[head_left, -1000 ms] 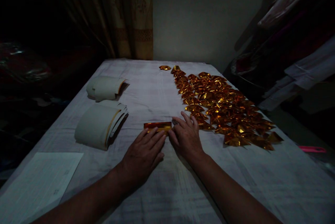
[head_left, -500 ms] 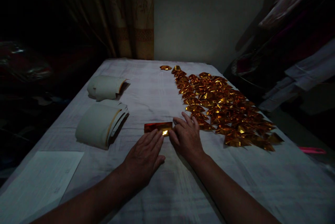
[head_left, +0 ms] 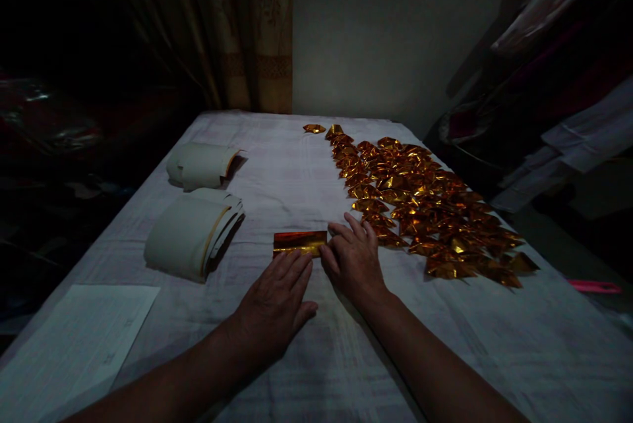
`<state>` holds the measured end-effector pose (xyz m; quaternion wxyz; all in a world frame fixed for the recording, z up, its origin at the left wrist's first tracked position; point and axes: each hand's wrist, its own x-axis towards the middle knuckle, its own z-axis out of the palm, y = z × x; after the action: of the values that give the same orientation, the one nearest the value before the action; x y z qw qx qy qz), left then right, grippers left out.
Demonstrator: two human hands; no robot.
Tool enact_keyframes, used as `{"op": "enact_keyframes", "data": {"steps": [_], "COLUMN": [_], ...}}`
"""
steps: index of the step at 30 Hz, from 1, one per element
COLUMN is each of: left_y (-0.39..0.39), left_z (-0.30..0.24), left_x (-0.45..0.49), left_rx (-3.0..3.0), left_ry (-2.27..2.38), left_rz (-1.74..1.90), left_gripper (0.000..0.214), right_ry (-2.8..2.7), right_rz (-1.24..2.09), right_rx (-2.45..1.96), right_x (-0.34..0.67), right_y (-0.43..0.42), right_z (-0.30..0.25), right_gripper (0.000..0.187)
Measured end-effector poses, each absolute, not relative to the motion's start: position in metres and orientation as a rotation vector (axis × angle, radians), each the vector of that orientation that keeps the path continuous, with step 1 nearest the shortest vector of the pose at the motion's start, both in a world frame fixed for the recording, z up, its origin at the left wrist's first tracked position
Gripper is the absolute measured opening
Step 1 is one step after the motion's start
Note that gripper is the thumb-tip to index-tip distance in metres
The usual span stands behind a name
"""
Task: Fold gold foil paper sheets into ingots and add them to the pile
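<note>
A shiny gold foil paper, folded into a flat strip, lies on the cloth-covered table in front of me. My left hand rests flat with its fingers stretched over the strip's near edge and the thumb apart. Beside the strip's right end is my right hand, its thumb and index finger at that corner and the other fingers spread on the cloth. Just beyond the right hand spread many folded gold foil pieces, pointed at their ends.
At left lie two curved stacks of pale sheets, a nearer stack and a farther stack. A printed paper sheet covers the near left corner. Behind the table are a curtain and a wall; cloths hang at right.
My left hand has slid slightly down and toward me along the foil strip, so more of the strip shows. The right hand stays nearly still.
</note>
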<state>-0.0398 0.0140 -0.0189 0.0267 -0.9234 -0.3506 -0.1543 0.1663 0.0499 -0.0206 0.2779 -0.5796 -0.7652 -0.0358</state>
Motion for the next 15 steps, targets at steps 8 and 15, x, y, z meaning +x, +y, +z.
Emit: {"op": "enact_keyframes", "data": {"steps": [8, 15], "left_y": [0.0137, 0.0146], "left_z": [-0.0201, -0.0148], "left_x": [-0.0393, -0.0402], "left_rx": [-2.855, -2.850], "left_ry": [-1.104, -1.085], "left_rz": [-0.493, -0.411], "left_gripper": [0.056, 0.058], "right_ry": [-2.054, -2.042], "right_rz": [-0.079, -0.078], "right_rx": [-1.565, -1.547], "right_x": [0.1658, 0.1664], "right_y": [0.0494, 0.0500], "right_z": [-0.0200, -0.0211], "right_gripper": [0.021, 0.019]}}
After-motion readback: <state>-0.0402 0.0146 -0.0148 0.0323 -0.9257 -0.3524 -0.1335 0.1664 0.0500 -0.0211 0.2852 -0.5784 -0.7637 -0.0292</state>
